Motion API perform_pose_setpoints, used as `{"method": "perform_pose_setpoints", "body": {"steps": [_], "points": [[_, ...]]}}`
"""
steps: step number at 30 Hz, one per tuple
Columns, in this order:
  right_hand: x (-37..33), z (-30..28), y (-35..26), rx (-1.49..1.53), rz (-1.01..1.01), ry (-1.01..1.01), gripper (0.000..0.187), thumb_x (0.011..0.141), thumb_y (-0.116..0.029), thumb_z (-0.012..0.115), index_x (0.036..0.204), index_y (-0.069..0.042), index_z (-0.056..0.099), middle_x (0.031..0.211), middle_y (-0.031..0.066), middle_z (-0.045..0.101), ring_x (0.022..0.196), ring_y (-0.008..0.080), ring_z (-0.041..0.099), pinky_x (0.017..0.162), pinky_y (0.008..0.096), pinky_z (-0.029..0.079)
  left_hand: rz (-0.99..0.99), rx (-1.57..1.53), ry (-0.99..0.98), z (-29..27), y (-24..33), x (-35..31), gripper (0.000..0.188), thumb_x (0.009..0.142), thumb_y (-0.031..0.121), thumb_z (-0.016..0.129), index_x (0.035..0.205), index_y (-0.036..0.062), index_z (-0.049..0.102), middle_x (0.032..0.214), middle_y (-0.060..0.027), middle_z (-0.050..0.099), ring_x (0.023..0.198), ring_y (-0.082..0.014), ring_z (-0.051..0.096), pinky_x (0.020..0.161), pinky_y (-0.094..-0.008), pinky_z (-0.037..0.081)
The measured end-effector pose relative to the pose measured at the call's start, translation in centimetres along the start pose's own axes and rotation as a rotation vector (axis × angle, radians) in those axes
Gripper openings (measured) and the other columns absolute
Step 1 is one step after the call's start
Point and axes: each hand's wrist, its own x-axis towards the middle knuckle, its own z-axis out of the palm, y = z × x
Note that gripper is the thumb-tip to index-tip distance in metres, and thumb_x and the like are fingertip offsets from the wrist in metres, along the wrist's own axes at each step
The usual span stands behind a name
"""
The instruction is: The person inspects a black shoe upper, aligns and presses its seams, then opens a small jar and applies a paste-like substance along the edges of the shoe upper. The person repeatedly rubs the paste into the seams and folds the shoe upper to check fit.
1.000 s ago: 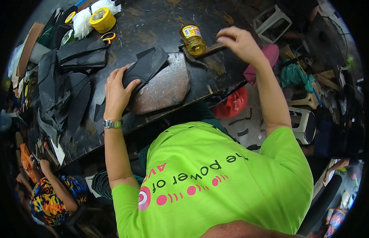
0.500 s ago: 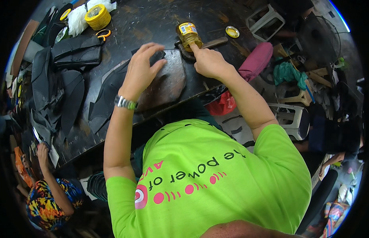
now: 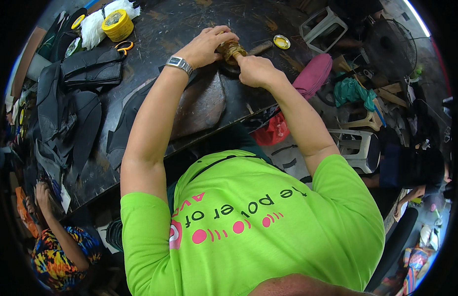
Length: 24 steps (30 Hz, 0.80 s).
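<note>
- A stone slab (image 3: 202,101) lay flat on the dark worktable (image 3: 155,29), just below both hands.
- The right hand (image 3: 256,70) was closed on a tool that dipped into the small tin (image 3: 230,49).
- The left hand (image 3: 207,45) was cupped around that tin, at 12 o'clock from the slab.
- The tin's yellow lid (image 3: 281,41) lay at 2 o'clock; a yellow tape roll (image 3: 117,24) sat at 10 o'clock.
</note>
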Motion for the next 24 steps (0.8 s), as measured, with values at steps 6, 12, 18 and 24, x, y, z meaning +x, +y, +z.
{"method": "perform_pose_setpoints", "body": {"steps": [6,12,18,24], "points": [[1.4,-0.4,0.5,0.019,-0.022,-0.055,0.034,0.085,-0.015,0.062,0.115,0.0,0.063,0.111,0.0232,0.07,0.104,0.0377,0.068,0.089,0.0465,0.053,-0.026,-0.063,0.052,0.4,0.1,-0.5,0.07,0.076,-0.002,0.079,0.136,0.0253,0.056,0.149,-0.0063,0.045,0.138,-0.032,0.045,0.117,-0.0426,0.042],[2.0,-0.6,0.7,0.037,0.016,-0.107,0.033,0.085,-0.013,0.059,0.115,-0.001,0.067,0.113,0.0224,0.07,0.107,0.0347,0.068,0.091,0.0436,0.054,-0.001,-0.05,0.097,0.6,0.1,-0.7,0.069,0.075,0.0,0.08,0.136,0.0237,0.057,0.147,-0.0056,0.047,0.136,-0.0297,0.047,0.115,-0.0411,0.043],[1.9,-0.2,1.3,0.094,-0.042,-0.027,0.036,0.084,-0.014,0.062,0.118,-0.003,0.062,0.111,0.0229,0.069,0.106,0.0385,0.067,0.09,0.0463,0.053,0.016,-0.048,0.109,0.5,0.3,-0.9,0.068,0.076,-0.001,0.079,0.136,0.0229,0.057,0.147,-0.0059,0.048,0.135,-0.0297,0.048,0.115,-0.0415,0.044],[-1.0,2.5,1.2,0.158,-0.095,0.162,0.048,0.083,-0.01,0.06,0.13,-0.007,0.05,0.1,0.0251,0.07,0.096,0.044,0.066,0.085,0.053,0.052,-0.051,-0.02,0.081,0.9,0.7,-1.1,0.069,0.076,-0.001,0.079,0.136,0.0239,0.057,0.15,-0.0058,0.046,0.137,-0.0276,0.047,0.115,-0.0413,0.044]]}}
